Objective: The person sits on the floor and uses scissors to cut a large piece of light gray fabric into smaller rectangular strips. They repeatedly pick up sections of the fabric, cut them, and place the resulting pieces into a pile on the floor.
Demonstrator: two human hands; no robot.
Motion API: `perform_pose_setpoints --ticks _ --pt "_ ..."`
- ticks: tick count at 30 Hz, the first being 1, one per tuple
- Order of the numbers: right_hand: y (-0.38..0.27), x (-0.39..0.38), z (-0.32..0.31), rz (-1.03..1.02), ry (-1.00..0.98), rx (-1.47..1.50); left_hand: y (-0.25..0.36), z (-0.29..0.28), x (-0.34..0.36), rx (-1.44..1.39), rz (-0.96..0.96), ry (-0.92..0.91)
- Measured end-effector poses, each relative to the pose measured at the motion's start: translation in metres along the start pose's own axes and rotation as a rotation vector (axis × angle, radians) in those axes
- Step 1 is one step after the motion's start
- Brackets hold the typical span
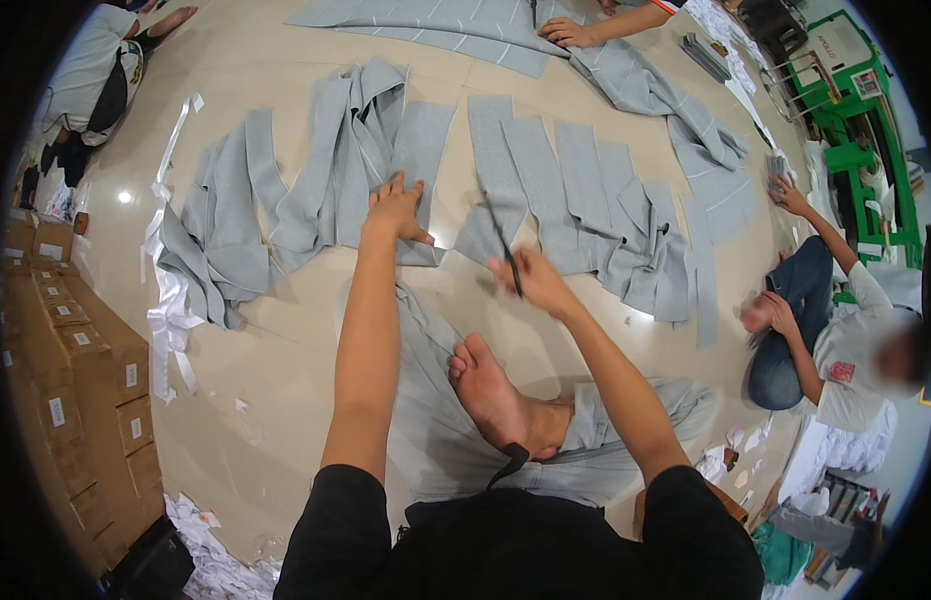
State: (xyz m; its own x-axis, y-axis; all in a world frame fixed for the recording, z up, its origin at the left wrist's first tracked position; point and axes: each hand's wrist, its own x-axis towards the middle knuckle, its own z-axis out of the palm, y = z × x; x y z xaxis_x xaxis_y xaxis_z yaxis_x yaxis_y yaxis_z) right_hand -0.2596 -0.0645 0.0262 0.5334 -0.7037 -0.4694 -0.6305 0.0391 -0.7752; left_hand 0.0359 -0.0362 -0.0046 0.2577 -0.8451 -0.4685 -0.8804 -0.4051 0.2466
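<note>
**Well into cutting, apparently unfinished**

Spread on the tiled floor (275, 400), far side: a white-lined grey sheet (415, 15), apparently left to cut. Laid nearer, in overlapping rows: grey fabric strips (575, 190), seemingly already separated. Pressing on these with the left hand (393, 212), with fingers splayed apart. Gripping dark scissors (501, 235), slightly blurred, in the right hand (537, 280), with fingers curled round the handles.

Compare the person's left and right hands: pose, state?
Pose: the left hand is palm-down with fingers spread on grey cloth; the right hand is curled around dark scissors.
Position: the left hand reaches farther forward than the right hand.
Sharpness: the left hand looks fairly crisp, the right hand partly blurred.
Shared: both are bare.
</note>
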Motion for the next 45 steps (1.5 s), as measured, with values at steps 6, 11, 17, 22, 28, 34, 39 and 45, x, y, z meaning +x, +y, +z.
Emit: perform_pose_setpoints --ticks 6,11,17,22,28,34,39,45 --pt "0.035 -0.09 -0.006 0.352 -0.504 0.238 -0.001 0.002 0.021 0.021 -0.063 0.014" --pt "0.015 -0.064 0.019 0.252 -0.451 0.379 -0.015 0.011 0.022 -0.083 -0.082 0.076" --pt "0.019 -0.042 0.05 0.23 -0.259 0.379 -0.01 0.007 0.009 -0.2 -0.04 0.114" --pt "0.022 -0.047 0.05 0.277 -0.222 0.382 -0.007 0.004 0.003 -0.208 -0.044 0.09" --pt "0.004 -0.052 0.035 0.05 0.063 -0.008 -0.008 0.004 -0.007 -0.176 -0.006 0.214" --pt "0.005 0.014 0.025 -0.234 0.374 -0.2 0.05 0.051 -0.046 -0.185 -0.218 0.023" --pt "0.039 0.047 -0.004 -0.257 0.533 -0.27 0.102 0.059 -0.051 -0.122 -0.154 -0.115" --pt "0.036 0.023 -0.041 -0.039 0.538 -0.264 0.135 0.081 -0.032 -0.298 0.046 0.1"
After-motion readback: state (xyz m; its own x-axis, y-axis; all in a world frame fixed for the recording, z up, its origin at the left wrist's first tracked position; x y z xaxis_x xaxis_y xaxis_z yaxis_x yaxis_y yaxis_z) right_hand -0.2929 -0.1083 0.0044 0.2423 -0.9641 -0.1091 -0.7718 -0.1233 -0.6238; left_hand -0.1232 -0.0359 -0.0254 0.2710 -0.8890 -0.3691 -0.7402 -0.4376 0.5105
